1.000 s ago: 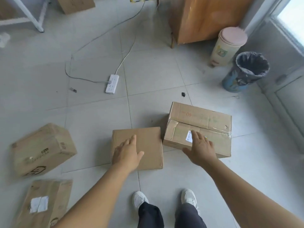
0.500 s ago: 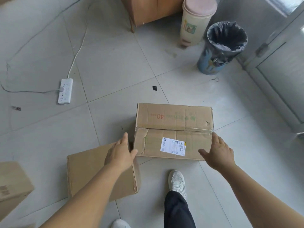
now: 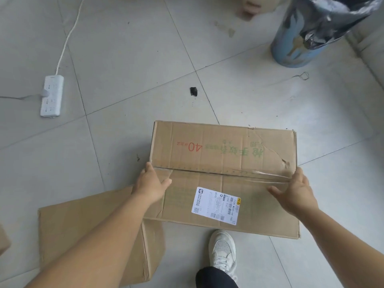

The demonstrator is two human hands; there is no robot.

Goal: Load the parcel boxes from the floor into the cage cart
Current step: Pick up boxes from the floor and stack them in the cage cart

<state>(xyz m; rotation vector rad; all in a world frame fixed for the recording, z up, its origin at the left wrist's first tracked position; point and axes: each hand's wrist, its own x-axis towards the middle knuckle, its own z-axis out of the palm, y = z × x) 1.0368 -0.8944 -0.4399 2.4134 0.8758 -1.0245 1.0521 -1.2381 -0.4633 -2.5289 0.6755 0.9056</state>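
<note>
A large cardboard parcel box (image 3: 224, 154) with a white shipping label and taped seam lies on the tiled floor in the middle of the head view. My left hand (image 3: 150, 183) rests against its left end, fingers straight along the edge, thumb on the top. My right hand (image 3: 295, 192) presses the right end the same way, thumb spread over the top. A smaller plain box (image 3: 83, 235) lies at the lower left, partly under my left forearm. The corner of another box (image 3: 3, 240) shows at the left border. No cage cart is in view.
A white power strip (image 3: 52, 95) and its cable lie on the floor at the left. At the upper right stands a blue bin (image 3: 291, 50) with a black liner. A black scrap (image 3: 193, 91) lies beyond the box. My white shoe (image 3: 223, 250) is just below it.
My left hand left the small box and moved to the large box's left end. The right hand slid to its right end. My view dropped closer to the box.
</note>
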